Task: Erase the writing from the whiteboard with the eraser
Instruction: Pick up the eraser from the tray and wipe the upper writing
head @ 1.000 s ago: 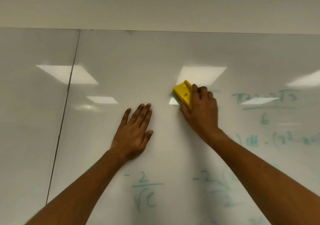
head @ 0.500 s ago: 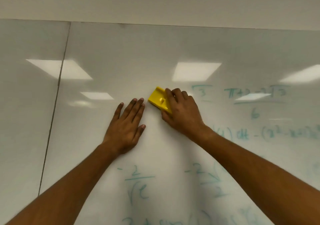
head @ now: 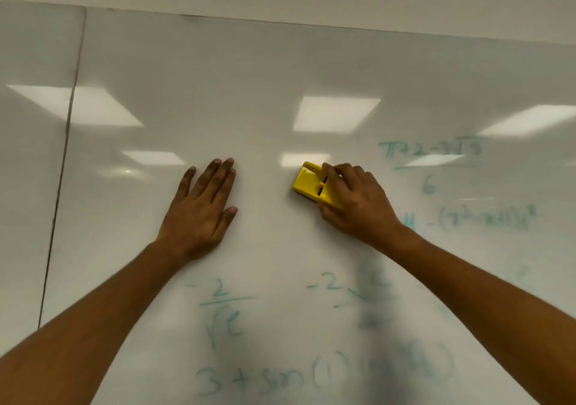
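A white whiteboard (head: 280, 61) fills the view, with faint teal maths writing (head: 430, 152) at the right and more teal writing (head: 224, 308) below my hands. My right hand (head: 355, 202) grips a yellow eraser (head: 307, 184) and presses it flat on the board, just left of the upper right formula. My left hand (head: 202, 211) lies flat on the board with fingers spread, holding nothing, a short gap left of the eraser. The area around and above both hands is wiped white.
A dark vertical seam (head: 67, 130) separates this panel from another board panel at the left. The board's top edge (head: 311, 25) meets a plain wall above. Ceiling lights (head: 335, 117) reflect off the glossy surface.
The eraser swept left toward my left hand and is now back to the right. The small root-three mark next to the upper formula is gone. My left hand stayed flat.
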